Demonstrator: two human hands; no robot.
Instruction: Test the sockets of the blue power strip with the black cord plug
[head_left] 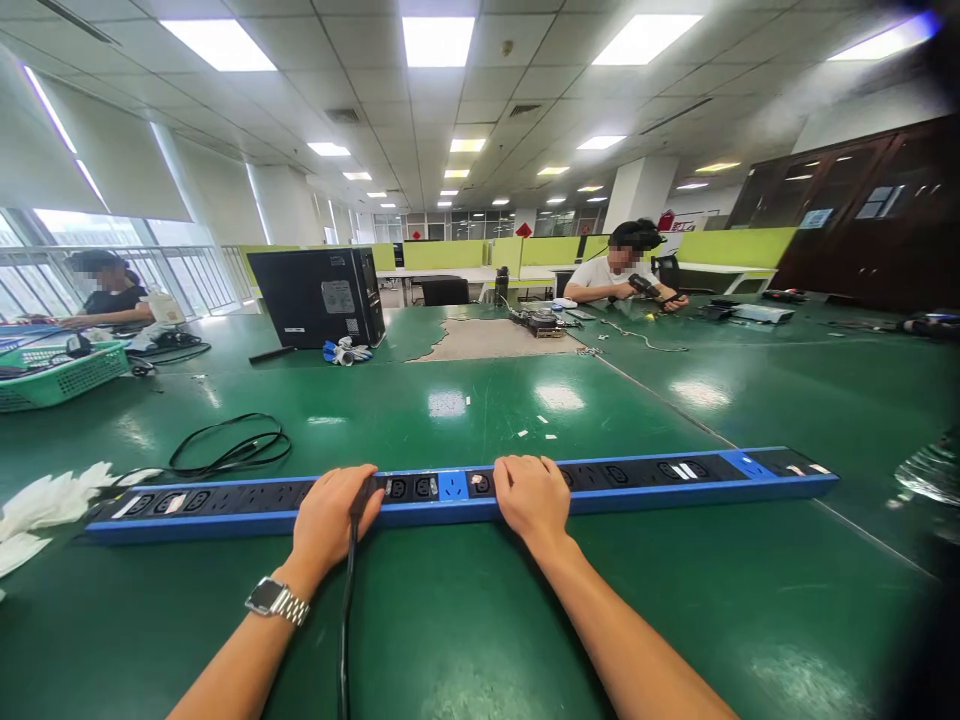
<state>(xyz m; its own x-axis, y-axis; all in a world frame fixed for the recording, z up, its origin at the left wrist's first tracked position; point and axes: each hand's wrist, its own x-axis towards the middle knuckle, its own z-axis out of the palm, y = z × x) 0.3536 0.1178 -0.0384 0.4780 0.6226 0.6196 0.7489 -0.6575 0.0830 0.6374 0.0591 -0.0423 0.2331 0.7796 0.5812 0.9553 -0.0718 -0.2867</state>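
Note:
A long blue-and-black power strip [622, 480] lies across the green table in front of me, its rows of sockets facing up. My left hand [334, 510], with a watch on the wrist, is closed around a black plug [364, 495] at the strip's sockets, left of the middle. Whether the plug is fully seated cannot be seen. From it a black cable [346, 610] runs down toward me. My right hand [531, 495] is closed over the strip just right of the blue socket [453, 486], fingers curled over its far side. White labels stick to several sockets.
A thin black cord [232, 445] lies coiled beyond the strip's left end, near crumpled white tissue [56, 505]. Farther back are a black computer case [315, 297], a green basket [67, 378] and electronic parts [544, 320]. Two other people sit across the table.

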